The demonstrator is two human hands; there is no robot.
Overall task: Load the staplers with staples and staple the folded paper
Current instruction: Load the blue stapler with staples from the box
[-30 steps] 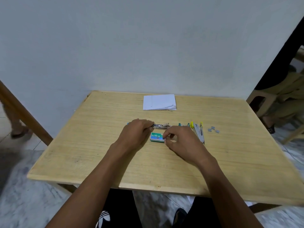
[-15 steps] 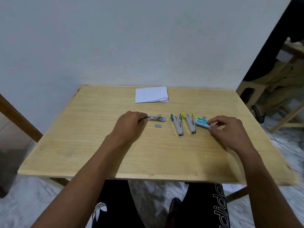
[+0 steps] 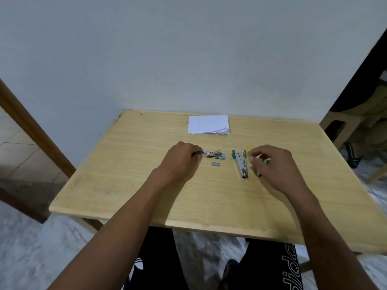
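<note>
Read the table (image 3: 129, 185) as a clock face, with 12 o'clock at the wall and 6 o'clock at your body.

1. Left hand (image 3: 180, 162): it lies just left of centre, knuckles up, with the fingers curled round the rear half of the blue stapler (image 3: 212, 154). The stapler lies flat on the table. Its metal front end points toward 3 o'clock, and a blue tip shows at that end.
2. Staple strip (image 3: 215, 164): one short grey strip lies loose on the wood at 6 o'clock of the blue stapler's front end. It is near the stapler but apart from it.
3. Green stapler (image 3: 240, 166): it lies just right of centre, with the green end toward 12 o'clock and the metal nose toward 6 o'clock. No hand touches it.
4. Right hand (image 3: 272, 164): it sits at 3 o'clock of the green stapler with its fingers curled. It covers most of the yellow stapler (image 3: 249, 152), and only the yellow end shows beside the thumb and forefinger. Whether the fingers grip that stapler or only hover over it cannot be told. A small green item shows between the fingers, too hidden to identify.
5. Folded paper (image 3: 208, 125): the white stack lies flat at 12 o'clock near the wall edge, well apart from both hands.
</note>
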